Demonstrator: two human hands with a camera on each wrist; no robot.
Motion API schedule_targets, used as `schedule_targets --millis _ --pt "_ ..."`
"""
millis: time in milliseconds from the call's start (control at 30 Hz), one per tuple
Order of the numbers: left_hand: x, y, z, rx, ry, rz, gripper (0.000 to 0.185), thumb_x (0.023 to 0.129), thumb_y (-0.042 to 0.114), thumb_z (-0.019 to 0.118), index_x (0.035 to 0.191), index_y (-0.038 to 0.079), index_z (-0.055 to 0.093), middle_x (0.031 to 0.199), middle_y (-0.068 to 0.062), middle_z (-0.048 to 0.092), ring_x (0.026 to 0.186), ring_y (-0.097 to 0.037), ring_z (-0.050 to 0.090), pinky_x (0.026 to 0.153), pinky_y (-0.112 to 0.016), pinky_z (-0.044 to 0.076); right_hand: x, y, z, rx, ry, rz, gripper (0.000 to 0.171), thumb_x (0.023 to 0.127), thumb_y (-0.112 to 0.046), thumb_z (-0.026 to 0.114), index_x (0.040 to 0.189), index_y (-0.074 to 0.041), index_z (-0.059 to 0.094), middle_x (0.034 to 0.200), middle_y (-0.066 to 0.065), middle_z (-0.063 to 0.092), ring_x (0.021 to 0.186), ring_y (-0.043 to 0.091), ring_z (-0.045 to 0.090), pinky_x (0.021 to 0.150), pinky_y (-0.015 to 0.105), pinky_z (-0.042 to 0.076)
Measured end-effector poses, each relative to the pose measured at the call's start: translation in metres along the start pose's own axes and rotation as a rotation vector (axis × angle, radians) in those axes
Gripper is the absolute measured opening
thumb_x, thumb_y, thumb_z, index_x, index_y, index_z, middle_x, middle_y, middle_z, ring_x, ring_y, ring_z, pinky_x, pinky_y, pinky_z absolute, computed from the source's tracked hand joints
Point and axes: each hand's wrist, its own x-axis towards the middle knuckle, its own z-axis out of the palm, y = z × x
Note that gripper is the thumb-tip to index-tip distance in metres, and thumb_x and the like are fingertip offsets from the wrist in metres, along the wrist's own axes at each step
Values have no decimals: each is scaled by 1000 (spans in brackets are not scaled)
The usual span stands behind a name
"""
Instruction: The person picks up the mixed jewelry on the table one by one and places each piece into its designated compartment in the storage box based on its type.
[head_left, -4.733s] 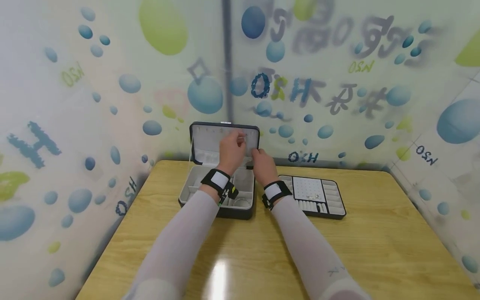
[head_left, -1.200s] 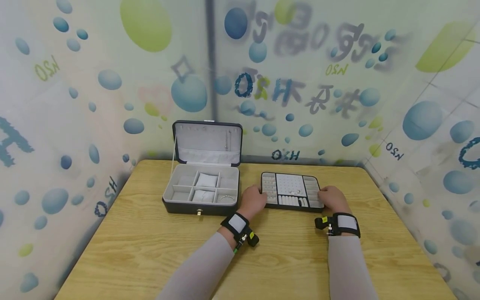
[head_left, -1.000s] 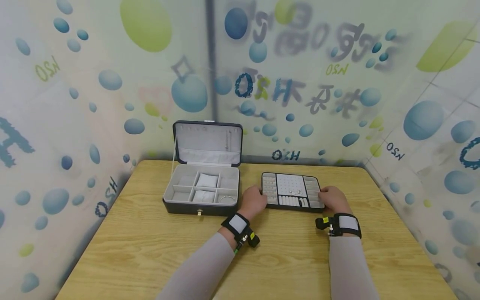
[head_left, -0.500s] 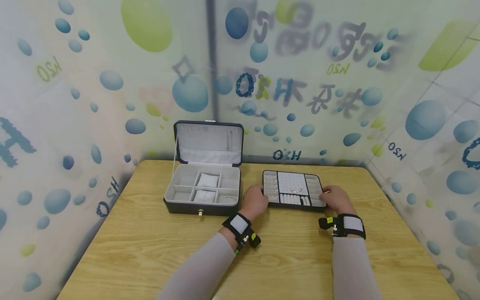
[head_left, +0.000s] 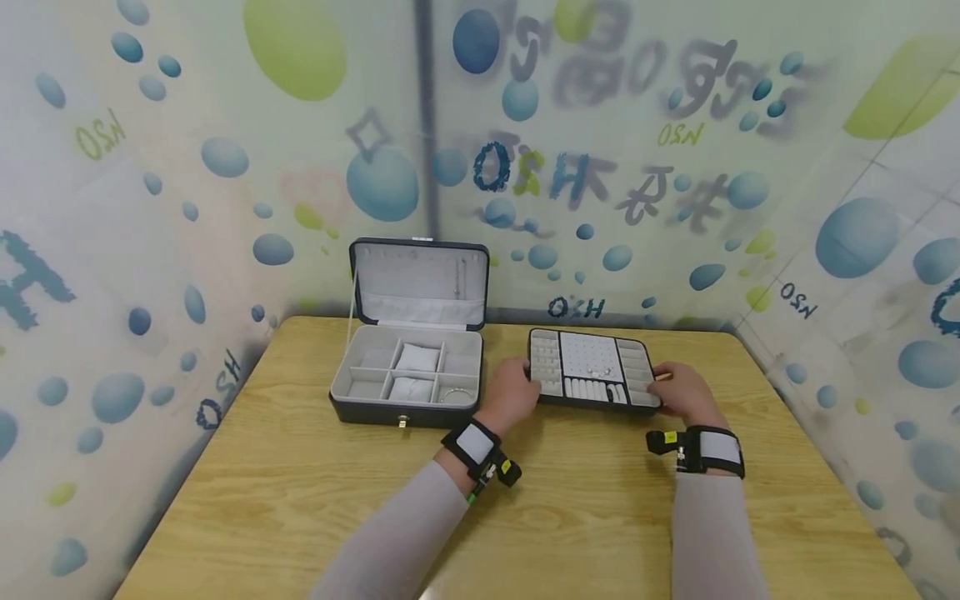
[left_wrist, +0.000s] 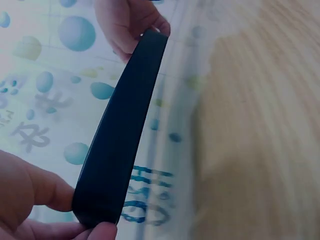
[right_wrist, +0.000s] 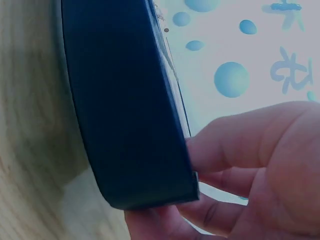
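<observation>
Insert tray (head_left: 592,371), long axis left-right, spans between the hands: left hand (head_left: 512,393) grips its left end, right hand (head_left: 684,392) its right end; open jewellery box (head_left: 408,367) lies just left.

**Dark tray held at both ends, seen edge-on**

Right up against the lens, the dark tray (left_wrist: 120,135) runs as a long slim black band from lower left to upper centre, only its side wall showing. At the bottom, the left hand (left_wrist: 30,205) pinches the near end, thumb beneath, fingers behind. Up top, the right hand (left_wrist: 125,22) curls over the far end. To the right, the wooden table (left_wrist: 260,125) blurs past. Behind, a pale wall (left_wrist: 45,75) with blue bubbles and blue lettering.
</observation>
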Motion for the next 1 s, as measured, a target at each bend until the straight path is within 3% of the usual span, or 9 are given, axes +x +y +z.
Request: schedule_targets --millis 300,633,733,900,1000 --pt "-12 22 -24 64 42 50 10 95 14 66 91 7 71 68 0 57 56 -14 52 49 -26 38 -11 -10 -12 41 13 -43 54 98 -17 62 145 9 52 140 31 54 106 36 64 87 47 64" --pt "-23 25 -40 119 67 136 19 93 13 66 76 10 59 72 -1 50 64 -16 48 56 -28 38 -23 -24 -20 13 -3 -104 55 96 -16 65 143 11 52 132 33 62 99 30 68 84 45 65" --pt "-25 23 -48 109 85 146 11 93 13 67 87 5 68 81 -6 59 72 -18 54 61 -30 42 -24 -29 -18 32 -11 -117 55 97 -17 65 144 10 52 133 33 64 101 30 69 86 45 65" --pt "-28 20 -65 122 138 156 27 93 14 67 112 -4 74 104 -16 71 91 -26 64 77 -40 53 -24 -42 -9 78 -10 -132 52 98 -19 65 142 8 54 132 31 62 98 30 69 81 38 65" --pt "-29 17 -74 138 150 160 31 93 14 68 117 -4 74 108 -17 73 94 -28 66 79 -42 55 -25 -50 -5 101 -12 -136 52 98 -19 65 141 7 53 133 31 62 98 29 70 79 37 65"
